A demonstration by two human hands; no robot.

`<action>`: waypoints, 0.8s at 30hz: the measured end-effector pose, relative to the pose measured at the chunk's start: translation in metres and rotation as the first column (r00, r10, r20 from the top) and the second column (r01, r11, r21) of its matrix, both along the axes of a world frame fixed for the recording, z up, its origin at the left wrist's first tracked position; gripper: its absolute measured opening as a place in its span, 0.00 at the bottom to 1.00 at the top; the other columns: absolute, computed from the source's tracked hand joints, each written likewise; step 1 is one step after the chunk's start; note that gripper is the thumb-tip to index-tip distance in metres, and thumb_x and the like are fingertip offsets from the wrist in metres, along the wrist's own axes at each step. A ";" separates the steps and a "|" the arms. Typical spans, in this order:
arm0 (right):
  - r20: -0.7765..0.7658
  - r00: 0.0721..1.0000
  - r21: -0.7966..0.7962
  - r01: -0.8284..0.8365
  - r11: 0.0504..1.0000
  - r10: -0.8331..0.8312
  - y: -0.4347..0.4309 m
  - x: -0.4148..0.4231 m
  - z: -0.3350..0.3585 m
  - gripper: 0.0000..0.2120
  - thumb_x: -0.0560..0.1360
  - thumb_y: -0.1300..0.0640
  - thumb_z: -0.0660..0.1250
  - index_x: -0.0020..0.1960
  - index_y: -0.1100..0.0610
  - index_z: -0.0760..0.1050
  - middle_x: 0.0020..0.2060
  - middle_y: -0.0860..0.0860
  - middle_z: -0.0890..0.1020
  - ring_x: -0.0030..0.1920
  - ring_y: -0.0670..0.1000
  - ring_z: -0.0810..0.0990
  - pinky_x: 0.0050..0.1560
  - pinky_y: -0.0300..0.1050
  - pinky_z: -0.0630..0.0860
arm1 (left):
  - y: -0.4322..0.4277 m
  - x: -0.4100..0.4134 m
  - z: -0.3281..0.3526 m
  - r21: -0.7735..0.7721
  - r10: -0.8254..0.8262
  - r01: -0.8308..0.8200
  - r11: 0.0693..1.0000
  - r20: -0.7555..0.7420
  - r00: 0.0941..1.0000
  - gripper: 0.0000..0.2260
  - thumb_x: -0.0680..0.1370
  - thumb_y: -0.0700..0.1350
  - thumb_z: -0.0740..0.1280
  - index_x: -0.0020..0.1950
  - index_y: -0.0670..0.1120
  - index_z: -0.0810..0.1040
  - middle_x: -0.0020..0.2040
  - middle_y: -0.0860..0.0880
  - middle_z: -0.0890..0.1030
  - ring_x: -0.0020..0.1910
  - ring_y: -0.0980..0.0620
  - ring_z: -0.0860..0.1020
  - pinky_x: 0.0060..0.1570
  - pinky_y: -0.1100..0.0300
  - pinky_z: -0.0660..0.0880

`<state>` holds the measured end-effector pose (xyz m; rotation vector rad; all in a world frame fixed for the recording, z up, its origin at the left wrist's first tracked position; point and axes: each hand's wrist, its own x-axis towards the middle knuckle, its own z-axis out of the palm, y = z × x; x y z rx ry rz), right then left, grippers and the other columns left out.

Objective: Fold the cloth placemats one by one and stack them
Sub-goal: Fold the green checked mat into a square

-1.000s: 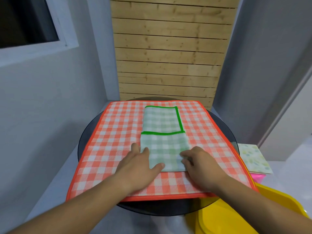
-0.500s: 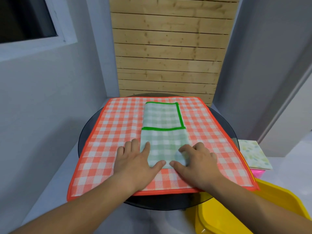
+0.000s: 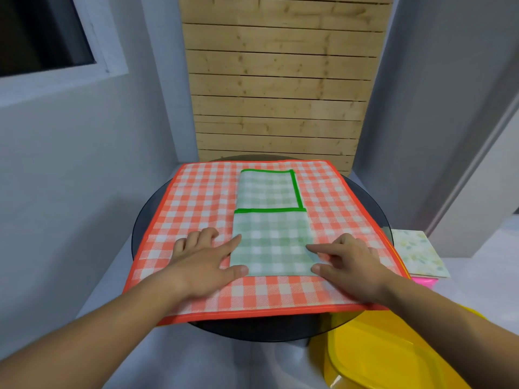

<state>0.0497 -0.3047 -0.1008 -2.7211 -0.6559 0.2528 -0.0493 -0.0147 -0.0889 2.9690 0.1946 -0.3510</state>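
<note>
While both hands flank the fold, risks read thus:
green placemat [image 3: 271,242]: half-folded, centred on the orange placemat [image 3: 196,203], which covers the round table [image 3: 373,197].
left hand [image 3: 202,262]: spread flat, thumb and forefinger at green placemat's left edge.
right hand [image 3: 351,262]: spread flat at its right edge, gripping nothing.
slip risk: pressing sideways likely skews the fold or drags the orange placemat.
yellow bin [image 3: 393,352]: just right of table; could catch a stray corner.

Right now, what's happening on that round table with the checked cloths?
A person is folding a green checked placemat that lies on top of a larger orange checked placemat spread over the round dark table. The left hand and right hand rest flat at either side of its near half, fingertips touching its edges. The far half shows its green border. A yellow tub sits at the near right.
</note>
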 end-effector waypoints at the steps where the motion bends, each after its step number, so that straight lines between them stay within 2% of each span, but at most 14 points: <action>1: -0.003 1.000 -0.008 -0.011 1.000 0.011 -0.001 0.001 0.001 0.21 0.76 0.33 0.60 0.69 0.29 0.66 0.50 0.40 0.67 0.55 0.46 0.66 0.63 0.51 0.68 | 0.001 0.000 0.001 -0.009 -0.006 0.006 1.000 -0.001 1.000 0.33 0.77 0.74 0.51 0.79 0.70 0.45 0.81 0.51 0.49 0.78 0.48 0.45 0.75 0.50 0.47; 4: 0.006 0.999 -0.025 -0.032 0.999 0.032 -0.004 0.000 0.003 0.22 0.76 0.33 0.59 0.69 0.30 0.66 0.50 0.40 0.67 0.54 0.45 0.66 0.61 0.48 0.68 | 0.002 -0.001 0.001 -0.025 -0.018 0.018 1.000 0.011 1.000 0.33 0.77 0.73 0.52 0.79 0.69 0.46 0.81 0.51 0.48 0.79 0.47 0.44 0.75 0.49 0.45; 6: 0.026 0.999 -0.036 -0.041 0.999 0.042 -0.003 -0.001 0.005 0.22 0.77 0.34 0.59 0.70 0.31 0.66 0.50 0.41 0.67 0.54 0.45 0.65 0.60 0.47 0.68 | 0.002 -0.001 0.001 -0.030 -0.056 0.058 0.998 0.056 0.997 0.34 0.78 0.72 0.54 0.80 0.67 0.47 0.82 0.51 0.44 0.80 0.47 0.40 0.76 0.49 0.42; 8: 0.040 0.998 -0.053 -0.051 0.997 0.053 -0.002 -0.001 0.006 0.22 0.77 0.34 0.58 0.70 0.32 0.66 0.50 0.41 0.67 0.53 0.45 0.65 0.60 0.47 0.68 | 0.001 0.001 0.001 -0.057 -0.148 0.156 0.986 0.118 0.982 0.33 0.79 0.69 0.56 0.81 0.64 0.47 0.82 0.54 0.39 0.80 0.52 0.36 0.76 0.52 0.39; 10: 0.047 0.997 -0.039 -0.054 0.998 0.055 0.000 -0.002 0.005 0.23 0.76 0.32 0.58 0.70 0.33 0.68 0.51 0.41 0.67 0.54 0.45 0.65 0.61 0.48 0.68 | 0.000 0.002 0.000 -0.092 -0.228 0.241 0.966 0.132 0.965 0.32 0.80 0.67 0.56 0.81 0.64 0.48 0.82 0.57 0.40 0.80 0.56 0.37 0.77 0.55 0.40; 13: 0.101 0.992 0.089 -0.082 0.993 0.073 0.004 -0.007 0.006 0.26 0.71 0.28 0.60 0.66 0.37 0.74 0.57 0.39 0.68 0.60 0.44 0.65 0.62 0.47 0.70 | -0.005 0.002 0.000 -0.131 -0.261 0.270 0.954 0.085 0.962 0.34 0.79 0.69 0.56 0.82 0.62 0.48 0.82 0.57 0.43 0.80 0.58 0.39 0.76 0.58 0.41; 16: 0.198 0.966 0.127 -0.193 0.973 0.166 0.013 -0.012 0.011 0.25 0.71 0.30 0.65 0.64 0.39 0.76 0.65 0.37 0.68 0.66 0.42 0.62 0.67 0.45 0.65 | -0.009 0.005 0.003 -0.133 -0.255 0.261 0.956 0.063 0.965 0.36 0.79 0.69 0.57 0.82 0.60 0.49 0.83 0.56 0.45 0.81 0.56 0.42 0.76 0.58 0.43; 20: 0.250 0.926 0.089 -0.313 0.946 0.283 0.020 -0.011 0.007 0.23 0.72 0.35 0.68 0.63 0.44 0.78 0.65 0.40 0.75 0.64 0.40 0.68 0.66 0.41 0.68 | -0.010 0.007 0.003 -0.133 -0.249 0.255 0.958 0.059 0.967 0.36 0.78 0.69 0.58 0.82 0.58 0.51 0.83 0.55 0.46 0.81 0.56 0.44 0.76 0.59 0.45; 24: 0.299 0.900 0.034 -0.343 0.939 0.318 0.019 -0.009 0.003 0.22 0.74 0.35 0.66 0.62 0.46 0.80 0.61 0.42 0.79 0.61 0.42 0.74 0.61 0.35 0.68 | -0.009 0.005 0.002 -0.151 -0.241 0.247 0.957 0.057 0.969 0.37 0.78 0.70 0.58 0.82 0.59 0.51 0.83 0.56 0.46 0.81 0.56 0.44 0.76 0.58 0.45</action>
